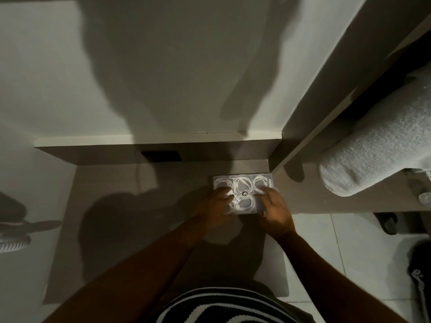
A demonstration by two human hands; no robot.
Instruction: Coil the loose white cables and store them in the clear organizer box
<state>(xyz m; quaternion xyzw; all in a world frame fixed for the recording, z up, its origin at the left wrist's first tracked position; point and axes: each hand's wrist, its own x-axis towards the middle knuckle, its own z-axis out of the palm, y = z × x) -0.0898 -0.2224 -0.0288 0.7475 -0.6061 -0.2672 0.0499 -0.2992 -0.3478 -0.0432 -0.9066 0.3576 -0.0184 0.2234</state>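
Observation:
The clear organizer box (242,180) lies flat on a grey desk surface (144,206), near its far right corner. Coiled white cables (261,183) fill its compartments, seen through the clear lid. A small black round sticker and a barcode label sit on the lid's middle. My left hand (215,209) rests on the box's near left part, fingers spread over the lid. My right hand (276,209) lies on the near right part, fingers spread too. Both hands press flat on the box rather than gripping it. The near compartments are partly hidden by my hands.
A raised white shelf (151,138) runs along the back of the desk, with a dark slot (161,156) below it. A white vertical panel (326,101) stands at the right. A grey textured cushion (373,145) lies beyond it. Pale tiled floor (326,241) shows at lower right.

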